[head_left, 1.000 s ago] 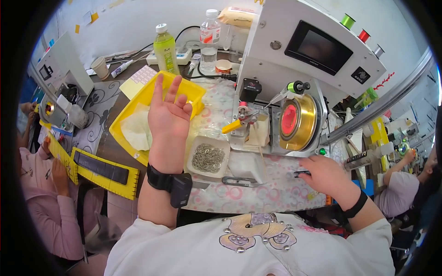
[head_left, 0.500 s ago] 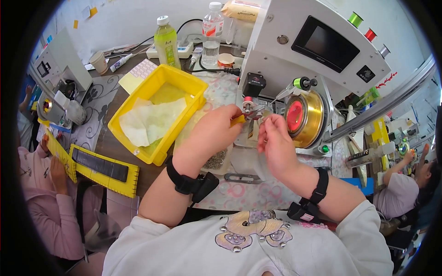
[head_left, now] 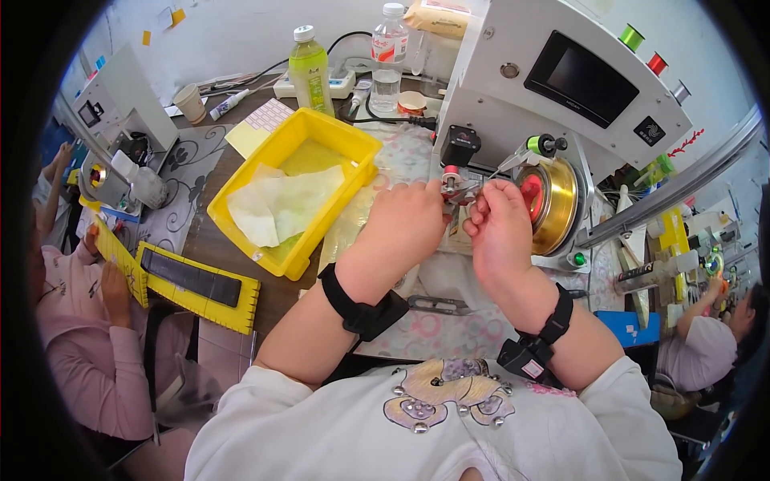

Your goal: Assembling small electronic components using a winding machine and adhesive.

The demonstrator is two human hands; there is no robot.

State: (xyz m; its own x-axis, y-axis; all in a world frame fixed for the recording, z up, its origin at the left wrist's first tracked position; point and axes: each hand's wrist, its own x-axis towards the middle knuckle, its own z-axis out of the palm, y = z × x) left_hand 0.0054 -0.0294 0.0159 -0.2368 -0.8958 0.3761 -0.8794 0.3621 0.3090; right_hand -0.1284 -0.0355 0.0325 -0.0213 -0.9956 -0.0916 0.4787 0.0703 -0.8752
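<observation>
Silver metal fitting (head_left: pixel 459 192), small and shiny, sits left of the gold spool (head_left: pixel 561 204). Your left hand (head_left: pixel 405 223) curls beside it, your right hand (head_left: pixel 503 231) bunches its fingers nearer the spool; what either grips, I cannot tell.

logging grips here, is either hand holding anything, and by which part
Cannot be told: the left hand hides whatever it may grip, and anything the right hand may pinch is too small to make out.

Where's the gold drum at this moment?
The gold drum is right of centre in the head view, at the front of the white machine, below its screen, just right of the right hand.
</observation>
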